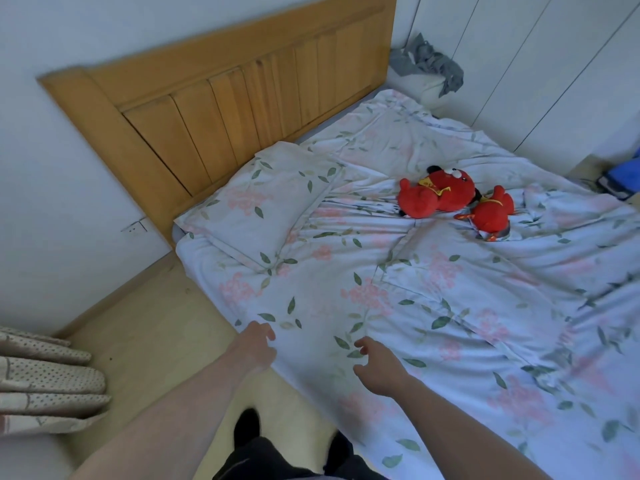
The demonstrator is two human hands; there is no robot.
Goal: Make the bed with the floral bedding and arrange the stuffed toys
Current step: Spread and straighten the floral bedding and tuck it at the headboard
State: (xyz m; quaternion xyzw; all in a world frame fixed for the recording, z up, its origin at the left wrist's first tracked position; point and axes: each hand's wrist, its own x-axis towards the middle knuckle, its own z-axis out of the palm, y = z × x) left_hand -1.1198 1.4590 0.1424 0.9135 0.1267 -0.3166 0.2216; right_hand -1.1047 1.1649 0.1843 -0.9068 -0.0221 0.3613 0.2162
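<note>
The floral quilt (398, 299) lies spread and wrinkled over the bed, white with pink flowers and green leaves. A matching floral pillow (266, 199) sits at the head on the left. Two red stuffed toys lie on the quilt toward the far side: a larger one (436, 192) and a smaller one (491, 213) touching it. My left hand (254, 344) hovers at the quilt's near edge, fingers loosely curled and holding nothing. My right hand (375, 367) is above the quilt beside it, fingers spread and bent, also holding nothing.
A wooden headboard (225, 98) stands against the wall. A white pillow with grey cloth (426, 67) lies in the far corner. White wardrobe doors (540, 64) line the far side. A dotted curtain (45, 375) hangs at my left. My dark-socked feet (247, 427) stand on the pale floor.
</note>
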